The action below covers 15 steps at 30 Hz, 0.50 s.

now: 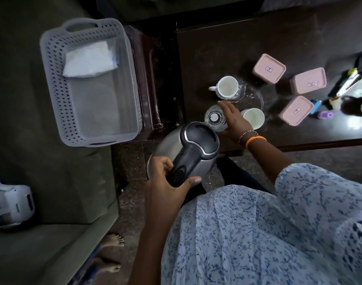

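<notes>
We hold the kettle (198, 138), likely heavy and best kept by its black handle, in our curled left hand (167, 182), its spout just beside our right hand (233, 120), which wraps the slippery, breakable glass bottle (215, 118) on the worktop (278, 38).

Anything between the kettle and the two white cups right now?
Yes. The clear bottle, with the right hand wrapped round it, stands on the table beyond the kettle that the left hand holds by its handle, in front of the handled cup and the plain cup.
</notes>
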Each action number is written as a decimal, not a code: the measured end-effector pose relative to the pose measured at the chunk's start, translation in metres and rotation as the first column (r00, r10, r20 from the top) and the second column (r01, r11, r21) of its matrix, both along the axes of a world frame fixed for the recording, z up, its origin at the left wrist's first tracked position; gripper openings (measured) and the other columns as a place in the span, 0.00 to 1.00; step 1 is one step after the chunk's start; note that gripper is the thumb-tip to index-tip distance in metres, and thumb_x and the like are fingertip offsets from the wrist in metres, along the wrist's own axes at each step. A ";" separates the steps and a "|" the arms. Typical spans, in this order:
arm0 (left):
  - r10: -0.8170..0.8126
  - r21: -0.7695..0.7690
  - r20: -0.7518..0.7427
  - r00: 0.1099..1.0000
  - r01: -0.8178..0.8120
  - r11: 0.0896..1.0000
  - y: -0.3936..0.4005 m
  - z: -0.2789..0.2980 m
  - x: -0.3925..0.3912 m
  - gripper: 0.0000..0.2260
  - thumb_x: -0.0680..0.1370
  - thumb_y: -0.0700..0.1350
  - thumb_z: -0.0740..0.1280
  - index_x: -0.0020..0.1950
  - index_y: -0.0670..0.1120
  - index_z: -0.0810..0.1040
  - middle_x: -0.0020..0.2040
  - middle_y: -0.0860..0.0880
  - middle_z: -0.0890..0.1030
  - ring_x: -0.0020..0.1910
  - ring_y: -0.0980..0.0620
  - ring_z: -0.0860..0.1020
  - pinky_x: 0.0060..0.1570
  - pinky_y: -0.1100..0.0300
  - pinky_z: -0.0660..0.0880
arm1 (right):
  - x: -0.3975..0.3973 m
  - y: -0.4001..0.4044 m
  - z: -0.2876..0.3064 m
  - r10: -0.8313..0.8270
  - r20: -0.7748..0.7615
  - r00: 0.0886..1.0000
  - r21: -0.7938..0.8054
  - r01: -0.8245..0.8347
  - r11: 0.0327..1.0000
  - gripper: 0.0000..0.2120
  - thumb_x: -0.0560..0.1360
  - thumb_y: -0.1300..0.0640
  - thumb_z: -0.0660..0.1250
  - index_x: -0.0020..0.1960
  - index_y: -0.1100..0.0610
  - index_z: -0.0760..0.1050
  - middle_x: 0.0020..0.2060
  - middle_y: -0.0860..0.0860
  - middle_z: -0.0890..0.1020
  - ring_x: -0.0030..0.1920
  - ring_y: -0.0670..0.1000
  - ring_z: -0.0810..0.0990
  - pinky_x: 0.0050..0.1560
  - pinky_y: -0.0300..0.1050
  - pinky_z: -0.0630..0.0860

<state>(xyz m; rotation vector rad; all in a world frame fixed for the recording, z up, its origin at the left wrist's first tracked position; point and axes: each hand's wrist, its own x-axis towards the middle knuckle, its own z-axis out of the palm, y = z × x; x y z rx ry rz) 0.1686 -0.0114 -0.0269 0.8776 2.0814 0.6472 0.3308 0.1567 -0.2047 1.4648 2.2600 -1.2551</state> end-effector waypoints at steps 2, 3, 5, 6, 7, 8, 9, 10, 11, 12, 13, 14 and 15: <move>-0.002 -0.029 0.014 1.000 0.003 1.000 0.000 -0.001 0.003 0.24 0.58 0.60 0.74 0.43 0.60 0.63 0.37 0.58 0.69 0.35 0.58 0.71 0.33 0.66 0.66 | 0.007 -0.004 0.002 -0.059 -0.013 0.998 0.052 0.060 0.997 0.38 0.68 0.60 0.72 0.73 0.62 0.57 0.71 0.61 0.63 0.70 0.62 0.64 0.70 0.55 0.65; -0.006 -0.039 0.024 1.000 0.007 0.999 0.001 -0.001 0.004 0.24 0.58 0.60 0.74 0.44 0.60 0.63 0.38 0.58 0.70 0.36 0.59 0.72 0.33 0.66 0.67 | 0.010 -0.008 0.004 -0.100 -0.024 0.995 0.085 0.102 0.991 0.35 0.68 0.62 0.71 0.71 0.63 0.60 0.69 0.62 0.65 0.68 0.63 0.66 0.69 0.55 0.65; -0.020 -0.060 0.043 0.999 0.023 0.998 0.004 -0.002 0.008 0.24 0.58 0.60 0.75 0.44 0.61 0.64 0.40 0.60 0.72 0.39 0.62 0.73 0.35 0.68 0.70 | 0.019 -0.017 0.008 -0.168 -0.033 0.985 0.116 0.171 0.978 0.30 0.67 0.65 0.68 0.67 0.64 0.65 0.65 0.63 0.68 0.64 0.64 0.69 0.66 0.54 0.66; -0.029 -0.070 0.051 0.998 0.033 0.997 0.006 -0.003 0.010 0.24 0.59 0.59 0.76 0.45 0.62 0.64 0.41 0.60 0.73 0.41 0.63 0.74 0.36 0.69 0.70 | 0.023 -0.022 0.011 -0.192 -0.036 0.981 0.105 0.194 0.975 0.29 0.67 0.67 0.67 0.67 0.64 0.65 0.64 0.63 0.69 0.64 0.64 0.69 0.66 0.54 0.66; -0.038 -0.078 0.057 0.998 0.042 0.996 0.007 -0.004 0.012 0.24 0.60 0.59 0.76 0.45 0.63 0.64 0.43 0.60 0.75 0.43 0.65 0.75 0.37 0.70 0.71 | 0.027 -0.026 0.012 -0.202 -0.043 0.978 0.081 0.205 0.975 0.29 0.67 0.68 0.66 0.67 0.64 0.65 0.64 0.63 0.69 0.64 0.63 0.69 0.67 0.53 0.66; -0.047 -0.086 0.060 0.997 0.052 0.995 0.009 -0.005 0.014 0.24 0.61 0.58 0.76 0.45 0.65 0.64 0.45 0.60 0.76 0.45 0.65 0.76 0.39 0.69 0.72 | 0.030 -0.030 0.013 -0.202 -0.052 0.978 0.053 0.205 0.977 0.29 0.67 0.69 0.65 0.67 0.65 0.65 0.64 0.63 0.68 0.65 0.62 0.69 0.68 0.51 0.66; -0.054 -0.094 0.063 0.997 0.060 0.994 0.011 -0.006 0.016 0.23 0.62 0.57 0.76 0.46 0.66 0.64 0.47 0.59 0.77 0.46 0.64 0.77 0.41 0.68 0.73 | 0.032 -0.034 0.014 -0.199 -0.058 0.978 0.027 0.201 0.979 0.29 0.67 0.70 0.65 0.68 0.65 0.64 0.65 0.63 0.67 0.66 0.62 0.68 0.69 0.50 0.65; -0.059 -0.102 0.063 0.996 0.066 0.993 0.012 -0.008 0.019 0.23 0.63 0.57 0.76 0.48 0.67 0.64 0.49 0.57 0.78 0.48 0.62 0.77 0.42 0.66 0.74 | 0.034 -0.037 0.014 -0.195 -0.059 0.979 0.005 0.196 0.981 0.30 0.68 0.70 0.64 0.69 0.65 0.62 0.66 0.63 0.67 0.66 0.61 0.68 0.69 0.50 0.65; -0.062 -0.108 0.060 0.996 0.069 0.992 0.013 -0.009 0.021 0.22 0.65 0.56 0.75 0.49 0.66 0.65 0.50 0.56 0.79 0.48 0.62 0.78 0.41 0.66 0.74 | 0.035 -0.039 0.014 -0.191 -0.054 0.980 -0.013 0.190 0.982 0.31 0.68 0.70 0.63 0.70 0.65 0.61 0.66 0.63 0.66 0.67 0.61 0.67 0.70 0.49 0.64; -0.065 -0.111 0.054 0.996 0.070 0.991 0.013 -0.010 0.023 0.21 0.66 0.56 0.74 0.51 0.66 0.65 0.49 0.57 0.79 0.47 0.64 0.78 0.40 0.70 0.73 | 0.037 -0.040 0.014 -0.186 -0.044 0.982 -0.023 0.185 0.982 0.31 0.69 0.70 0.63 0.71 0.65 0.59 0.67 0.63 0.65 0.68 0.61 0.67 0.70 0.49 0.64; -0.067 -0.108 0.049 0.997 0.072 0.992 0.014 -0.012 0.025 0.21 0.67 0.55 0.74 0.52 0.65 0.66 0.48 0.59 0.79 0.45 0.66 0.78 0.37 0.75 0.71 | 0.037 -0.040 0.012 -0.183 -0.030 0.983 -0.030 0.182 0.983 0.32 0.69 0.70 0.62 0.72 0.65 0.58 0.67 0.64 0.64 0.67 0.62 0.67 0.70 0.50 0.65; -0.068 -0.104 0.045 0.997 0.073 0.992 0.014 -0.013 0.027 0.20 0.68 0.54 0.73 0.53 0.65 0.67 0.46 0.60 0.79 0.45 0.68 0.77 0.36 0.77 0.70 | 0.038 -0.039 0.011 -0.180 -0.012 0.984 -0.038 0.180 0.983 0.32 0.70 0.70 0.62 0.72 0.65 0.56 0.68 0.64 0.64 0.66 0.63 0.68 0.69 0.52 0.66; -0.068 -0.102 0.043 0.997 0.072 0.992 0.015 -0.014 0.028 0.19 0.69 0.54 0.73 0.53 0.64 0.67 0.46 0.60 0.78 0.46 0.69 0.76 0.36 0.79 0.69 | 0.039 -0.039 0.010 -0.177 0.008 0.984 -0.051 0.177 0.983 0.33 0.70 0.70 0.61 0.73 0.64 0.54 0.68 0.64 0.64 0.65 0.64 0.69 0.67 0.55 0.68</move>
